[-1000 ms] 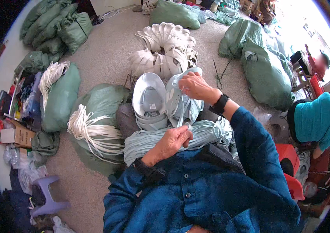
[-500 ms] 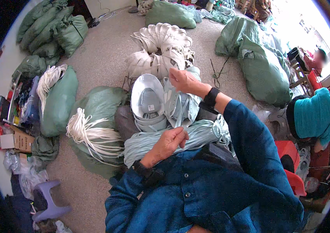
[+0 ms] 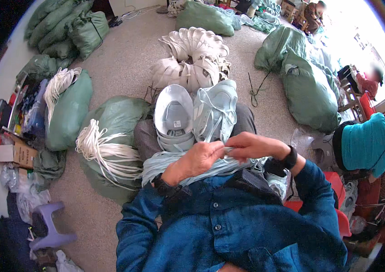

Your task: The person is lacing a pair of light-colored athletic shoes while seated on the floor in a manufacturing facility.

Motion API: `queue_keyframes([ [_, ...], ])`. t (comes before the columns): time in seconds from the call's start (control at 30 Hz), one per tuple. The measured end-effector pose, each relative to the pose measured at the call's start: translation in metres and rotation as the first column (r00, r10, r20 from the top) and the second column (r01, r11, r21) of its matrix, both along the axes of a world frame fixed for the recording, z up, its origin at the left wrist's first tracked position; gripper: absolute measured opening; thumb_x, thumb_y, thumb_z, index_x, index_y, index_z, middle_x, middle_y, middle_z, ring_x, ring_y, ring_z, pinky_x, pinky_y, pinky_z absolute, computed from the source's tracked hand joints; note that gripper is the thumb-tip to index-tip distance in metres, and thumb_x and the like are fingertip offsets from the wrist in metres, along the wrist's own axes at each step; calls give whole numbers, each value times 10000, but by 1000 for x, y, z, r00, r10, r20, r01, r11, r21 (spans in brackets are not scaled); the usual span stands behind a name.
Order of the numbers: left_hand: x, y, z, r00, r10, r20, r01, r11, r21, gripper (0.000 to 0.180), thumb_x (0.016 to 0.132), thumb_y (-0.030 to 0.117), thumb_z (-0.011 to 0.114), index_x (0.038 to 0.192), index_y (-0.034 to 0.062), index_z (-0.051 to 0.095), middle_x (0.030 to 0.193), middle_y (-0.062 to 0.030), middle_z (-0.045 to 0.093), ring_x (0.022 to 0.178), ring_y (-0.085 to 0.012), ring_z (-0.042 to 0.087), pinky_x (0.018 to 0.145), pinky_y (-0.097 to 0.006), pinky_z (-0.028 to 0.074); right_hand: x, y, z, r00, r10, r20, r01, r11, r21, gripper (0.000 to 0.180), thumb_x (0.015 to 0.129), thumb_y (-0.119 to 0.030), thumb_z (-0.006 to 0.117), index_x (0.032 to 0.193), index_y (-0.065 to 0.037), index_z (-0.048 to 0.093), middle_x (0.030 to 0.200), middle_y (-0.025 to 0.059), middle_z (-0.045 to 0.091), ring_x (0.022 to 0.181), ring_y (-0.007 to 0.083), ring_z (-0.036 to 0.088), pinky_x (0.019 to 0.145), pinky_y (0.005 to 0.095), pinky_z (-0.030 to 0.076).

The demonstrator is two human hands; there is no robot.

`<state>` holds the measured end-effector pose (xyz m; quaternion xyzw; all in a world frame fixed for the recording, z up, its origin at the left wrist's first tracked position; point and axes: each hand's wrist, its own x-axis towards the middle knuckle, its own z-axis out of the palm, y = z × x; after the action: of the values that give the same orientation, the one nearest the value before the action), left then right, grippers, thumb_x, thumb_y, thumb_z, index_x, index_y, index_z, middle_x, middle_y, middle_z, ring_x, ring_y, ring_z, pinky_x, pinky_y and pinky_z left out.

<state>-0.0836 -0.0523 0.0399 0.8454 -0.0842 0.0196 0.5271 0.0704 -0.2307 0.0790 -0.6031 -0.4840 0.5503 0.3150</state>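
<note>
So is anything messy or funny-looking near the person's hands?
Nothing looks broken. The pale blue shoe on the lap has no lace through its eyelets yet. Both hands, left hand and right hand, pinch pale blue flat laces, and loose white laces sprawl over a green sack.

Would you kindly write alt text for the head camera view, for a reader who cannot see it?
A seated person's left hand and right hand meet over a bundle of pale blue laces on the lap, beside two pale shoes. Green sacks and a pile of white shoes lie around on the floor.
</note>
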Motion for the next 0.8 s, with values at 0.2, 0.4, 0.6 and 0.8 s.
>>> queue_keyframes([
  [0.2,12,-7,-19,999,31,25,-27,991,-133,272,1016,249,508,907,8,570,739,-170,603,690,-313,618,635,-392,468,50,-60,12,920,-391,28,387,918,86,219,991,-183,582,1042,13,664,762,8,612,638,77,545,605,245,472],
  [0.4,26,-12,-13,990,138,37,-119,939,-321,337,1052,272,465,859,13,562,702,-62,585,698,-183,595,691,-332,473,85,11,-45,367,-811,455,503,584,637,460,885,-319,726,1205,-17,591,1102,120,658,870,222,653,768,355,533],
  [0.6,-19,0,-32,975,-139,-174,-100,425,-900,328,1045,283,489,842,39,574,637,4,472,545,-118,449,762,-331,484,101,76,-91,461,-752,471,528,659,535,559,810,-387,752,1161,23,609,980,233,692,919,353,690,805,449,537],
  [0.8,-95,-9,-22,798,-548,-252,-138,242,-960,349,1032,317,502,813,47,535,590,34,370,503,-92,369,752,-348,482,96,77,-79,476,-780,407,602,626,496,501,813,-380,738,1040,53,630,998,271,682,960,376,684,817,445,532],
])
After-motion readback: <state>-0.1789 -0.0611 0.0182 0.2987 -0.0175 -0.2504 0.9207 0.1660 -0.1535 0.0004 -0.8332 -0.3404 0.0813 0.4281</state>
